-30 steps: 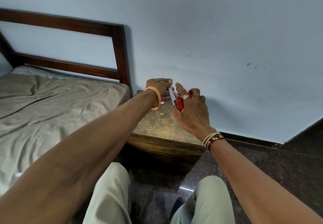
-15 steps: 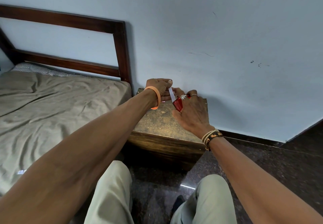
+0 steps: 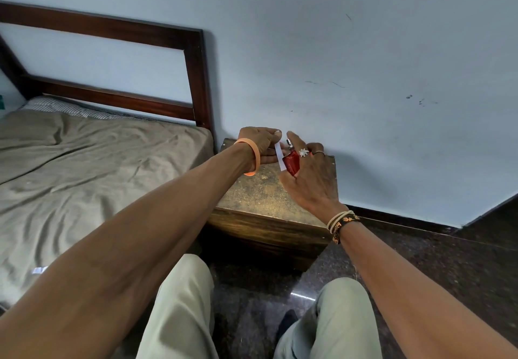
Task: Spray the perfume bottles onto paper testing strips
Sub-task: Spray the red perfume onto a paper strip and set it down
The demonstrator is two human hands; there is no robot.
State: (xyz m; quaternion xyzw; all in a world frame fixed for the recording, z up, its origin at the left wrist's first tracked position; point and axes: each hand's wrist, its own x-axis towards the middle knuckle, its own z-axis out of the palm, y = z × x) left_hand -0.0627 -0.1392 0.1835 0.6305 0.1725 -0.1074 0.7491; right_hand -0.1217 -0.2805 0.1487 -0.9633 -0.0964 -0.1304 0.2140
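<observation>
A bed [image 3: 84, 179] with a creased brown sheet fills the left. The left arm reaches forward and to the right across it, an orange band [image 3: 256, 157] on the wrist. The left hand [image 3: 259, 143] is held over the far edge of a wooden stand [image 3: 263, 199], its fingers curled, pinching a white paper strip [image 3: 279, 158] that hangs tilted just below the thumb. Touching or just beside the strip is a red bottle [image 3: 291, 164], upright, its silver nozzle at the top facing the strip. The right hand [image 3: 311, 182] grips the bottle, back of the hand to the camera, index finger stretched up by the nozzle; whether it presses cannot be told. Threads circle the right wrist.
</observation>
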